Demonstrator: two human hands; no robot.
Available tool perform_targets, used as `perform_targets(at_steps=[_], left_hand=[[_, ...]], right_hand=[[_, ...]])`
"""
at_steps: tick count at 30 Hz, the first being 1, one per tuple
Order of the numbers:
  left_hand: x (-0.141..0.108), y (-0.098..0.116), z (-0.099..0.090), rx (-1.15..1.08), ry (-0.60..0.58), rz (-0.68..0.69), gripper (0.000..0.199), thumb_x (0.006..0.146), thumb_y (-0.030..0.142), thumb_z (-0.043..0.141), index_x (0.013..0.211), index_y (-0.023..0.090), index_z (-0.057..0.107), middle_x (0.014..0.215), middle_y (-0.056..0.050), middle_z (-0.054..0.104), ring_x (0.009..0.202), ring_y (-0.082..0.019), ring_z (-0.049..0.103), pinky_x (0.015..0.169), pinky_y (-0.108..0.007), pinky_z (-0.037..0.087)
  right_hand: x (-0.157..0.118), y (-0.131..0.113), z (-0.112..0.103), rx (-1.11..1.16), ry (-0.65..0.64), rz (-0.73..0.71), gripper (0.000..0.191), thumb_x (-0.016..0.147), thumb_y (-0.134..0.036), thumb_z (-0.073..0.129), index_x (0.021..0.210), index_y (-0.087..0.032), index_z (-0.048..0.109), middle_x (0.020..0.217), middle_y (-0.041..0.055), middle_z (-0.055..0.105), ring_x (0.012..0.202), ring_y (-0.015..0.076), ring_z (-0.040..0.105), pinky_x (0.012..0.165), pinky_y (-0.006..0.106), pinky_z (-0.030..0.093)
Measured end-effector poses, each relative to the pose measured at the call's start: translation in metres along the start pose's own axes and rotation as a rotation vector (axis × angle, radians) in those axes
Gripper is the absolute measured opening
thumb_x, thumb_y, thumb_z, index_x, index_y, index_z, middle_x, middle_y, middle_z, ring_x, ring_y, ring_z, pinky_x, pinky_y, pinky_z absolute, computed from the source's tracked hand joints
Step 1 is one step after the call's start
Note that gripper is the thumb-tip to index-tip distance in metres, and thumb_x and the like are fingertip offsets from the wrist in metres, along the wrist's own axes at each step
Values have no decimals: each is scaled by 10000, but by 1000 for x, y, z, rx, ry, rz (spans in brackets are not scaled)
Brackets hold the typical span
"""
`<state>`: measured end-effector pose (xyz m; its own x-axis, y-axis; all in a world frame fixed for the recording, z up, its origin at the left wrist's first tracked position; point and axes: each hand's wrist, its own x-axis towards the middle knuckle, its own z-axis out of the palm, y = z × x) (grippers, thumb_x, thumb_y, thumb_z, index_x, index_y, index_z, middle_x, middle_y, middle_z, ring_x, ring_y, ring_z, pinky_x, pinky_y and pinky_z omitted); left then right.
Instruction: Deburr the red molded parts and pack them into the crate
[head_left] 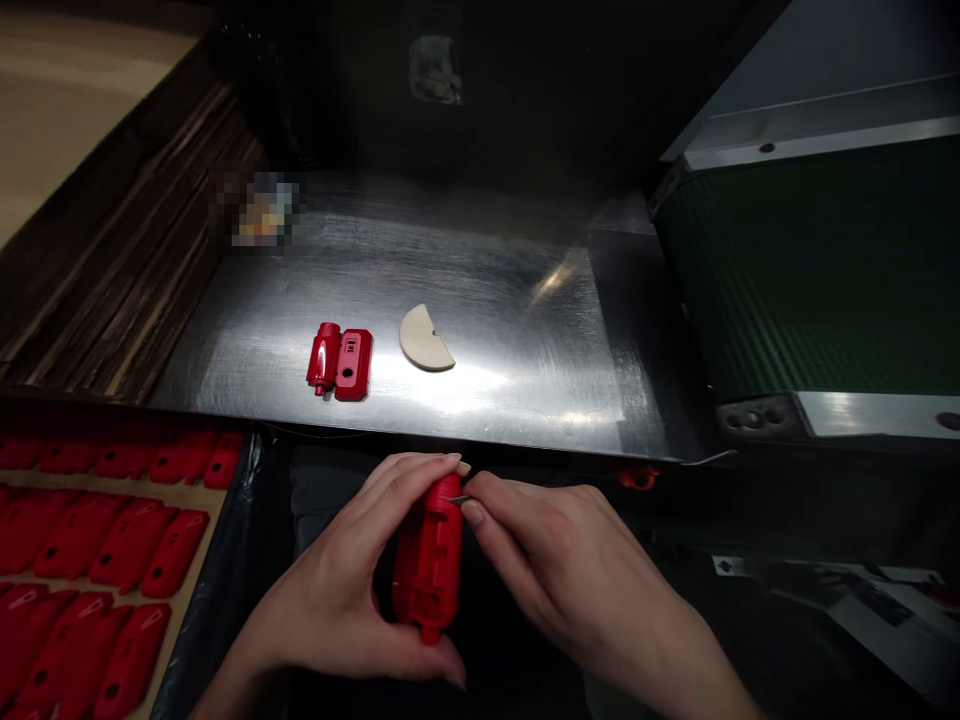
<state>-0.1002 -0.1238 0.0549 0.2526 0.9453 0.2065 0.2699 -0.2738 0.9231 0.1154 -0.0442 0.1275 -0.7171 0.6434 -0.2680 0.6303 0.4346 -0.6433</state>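
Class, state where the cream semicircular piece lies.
In the head view, the cream semicircular piece lies on the steel table, just right of the red plastic parts.

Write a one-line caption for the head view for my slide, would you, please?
Left hand grips a red plastic part while right hand holds a small metal tip to it.

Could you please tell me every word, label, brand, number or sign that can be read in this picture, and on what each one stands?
None can be read. The pixelated patch at the back of the steel table is too blurred, the worn label on the dark wall behind it is too dim, and the printed sheet at lower right is too dark and small. The flat red plastic part shows no legible characters.
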Motion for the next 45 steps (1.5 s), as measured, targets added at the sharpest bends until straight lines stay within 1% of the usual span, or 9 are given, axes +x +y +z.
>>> perform_targets(at_steps=[7, 11, 19, 25, 31, 36, 38, 41, 45], left_hand=[[1, 2, -1, 10, 28, 0, 1252, 577, 495, 1007, 1616, 425, 312, 1580, -49, 543, 1470, -301, 507, 1227, -398, 479], [1, 1, -1, 23, 27, -1, 1279, 558, 507, 1011, 1621, 416, 305, 1579, -62, 550, 1470, -316, 510, 1228, -424, 481], [-1, -1, 2, -17, 34, 10, 1279, 544, 455, 1028, 1619, 388, 337, 1561, -120, 564, 1444, -393, 529, 1203, -519, 495], [-2, -1, 2, -3, 19, 11, 1287, 534, 466, 1029, 1617, 396, 339, 1555, -117, 566, 1428, -391, 543, 1196, -507, 502], [-2, 0, 3, -25, 8, 21, 1270, 561, 480, 1016, 1625, 398, 327, 1559, -109, 559, 1432, -380, 537, 1196, -500, 506], [1, 3, 2, -38, 20, 28, 1236, 571, 469, 1015, 1608, 421, 345, 1547, -92, 572, 1423, -362, 557, 1191, -474, 517], [2, 4, 1, -37, 28, 10, 1213, 561, 448, 1023, 1587, 414, 376, 1533, -97, 586, 1407, -364, 578, 1182, -474, 529], [2, 5, 0, -44, 21, -16, 1205, 568, 426, 1024, 1582, 410, 374, 1559, -98, 575, 1430, -363, 570, 1216, -482, 503], [1, 5, 0, -72, -3, -57, 1172, 635, 387, 998, 1603, 405, 338, 1646, -116, 490, 1514, -371, 487, 1283, -532, 419]], right_hand=[[0, -4, 7, -21, 80, 5, 354, 1131, -409, 304, 933, -251, 551, 779, -41, 633, 591, 118, 532, 561, 313, 267], [0, -4, 8, -15, 72, 0, 360, 1133, -401, 301, 934, -248, 559, 779, -40, 637, 585, 116, 533, 558, 309, 274], [2, -6, -3, 1, -26, 16, 355, 1138, -427, 299, 984, -256, 571, 784, -59, 641, 573, 104, 499, 566, 324, 262], [2, -6, -7, 20, -70, 13, 368, 1138, -430, 309, 966, -256, 584, 801, -60, 655, 580, 107, 486, 590, 345, 249], [3, -3, -16, 49, -118, -3, 332, 1133, -432, 342, 964, -265, 574, 797, -72, 635, 620, 111, 501, 624, 331, 281], [9, 9, -22, 252, -179, -86, 354, 1133, -428, 374, 938, -239, 600, 813, -57, 626, 715, 104, 551, 690, 295, 360], [11, 14, -21, 357, -166, -106, 386, 1128, -458, 381, 909, -222, 593, 813, -42, 615, 728, 108, 558, 686, 286, 379], [10, 18, -18, 432, -109, -75, 394, 1116, -477, 415, 873, -218, 586, 779, -40, 578, 696, 109, 529, 646, 280, 374], [9, 20, -18, 442, 3, 21, 329, 1115, -465, 431, 983, -248, 639, 845, -39, 626, 752, 115, 571, 695, 267, 420]])
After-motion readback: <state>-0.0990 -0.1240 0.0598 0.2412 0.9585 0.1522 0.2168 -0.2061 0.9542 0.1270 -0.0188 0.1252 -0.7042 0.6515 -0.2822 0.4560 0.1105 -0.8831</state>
